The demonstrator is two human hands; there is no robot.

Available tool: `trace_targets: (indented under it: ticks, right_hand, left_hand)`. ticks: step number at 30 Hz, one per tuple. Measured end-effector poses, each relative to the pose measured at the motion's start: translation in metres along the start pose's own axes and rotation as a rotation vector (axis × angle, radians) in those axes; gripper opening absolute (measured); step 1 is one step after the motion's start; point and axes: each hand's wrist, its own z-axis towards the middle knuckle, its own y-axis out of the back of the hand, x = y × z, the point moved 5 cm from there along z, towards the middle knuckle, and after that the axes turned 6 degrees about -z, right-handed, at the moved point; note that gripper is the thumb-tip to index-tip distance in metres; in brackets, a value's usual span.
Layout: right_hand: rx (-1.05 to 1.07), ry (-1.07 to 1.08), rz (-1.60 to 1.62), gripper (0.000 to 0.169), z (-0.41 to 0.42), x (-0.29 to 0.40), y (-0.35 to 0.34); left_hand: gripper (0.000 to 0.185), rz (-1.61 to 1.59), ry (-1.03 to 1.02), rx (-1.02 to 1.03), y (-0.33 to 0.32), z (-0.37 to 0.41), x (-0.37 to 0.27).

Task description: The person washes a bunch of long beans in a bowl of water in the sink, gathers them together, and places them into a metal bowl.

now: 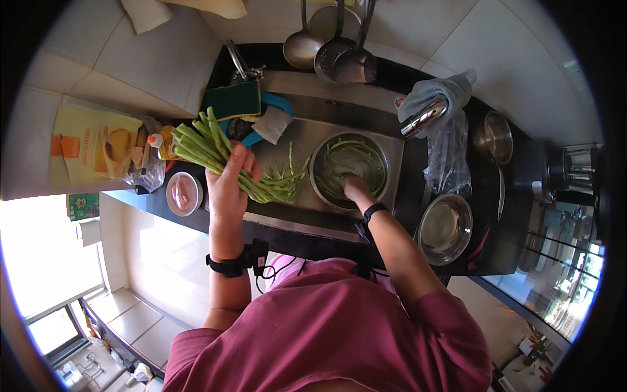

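Note:
My left hand (pixel 229 179) is raised over the left side of the stainless steel sink (pixel 289 127), gripping a bunch of long green bean-like stalks (pixel 201 139). Thick ends fan out to the upper left; thinner ends trail to the right above the sink. In the sink stands a round metal basin (pixel 313 181) of water, with more green stalks (pixel 360 145) curled along its inside. My right hand (pixel 356 187) reaches down into this basin. Its fingers are hidden in the water and among the stalks, so whether they hold any is unclear.
Left of the sink are a small bowl (pixel 199 196) of pale pink food and a bottle (pixel 156 140). A sponge (pixel 234 99) lies at the back corner. Ladles (pixel 302 49) hang behind. A cloth-wrapped faucet (pixel 426 117), a metal bowl (pixel 425 232) and a small pan (pixel 498 132) are right.

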Motion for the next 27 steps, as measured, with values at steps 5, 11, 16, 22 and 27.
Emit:
trace_targets:
  ticks: [5,11,16,22,27]
  right_hand:
    - [0.181,-0.073,0.508,0.018,0.000,-0.020,0.018]
    - [0.062,0.103,0.773,0.013,-0.062,0.014,0.127]
    - [-0.133,0.302,0.966,0.012,-0.104,0.043,0.206]
    - [-0.282,0.416,0.994,0.012,-0.133,0.087,0.247]
    - [-0.446,0.417,0.867,0.010,-0.135,0.105,0.247]
  left_hand:
    - [0.012,-0.010,0.056,-0.002,0.003,-0.001,0.009]
    - [0.011,0.005,0.063,-0.053,0.001,-0.002,0.023]
    - [0.011,0.128,0.140,-0.142,-0.001,-0.006,0.058]
    - [0.019,0.100,0.250,-0.050,-0.030,-0.016,0.096]
    - [0.014,-0.008,0.198,0.050,-0.045,-0.018,0.099]
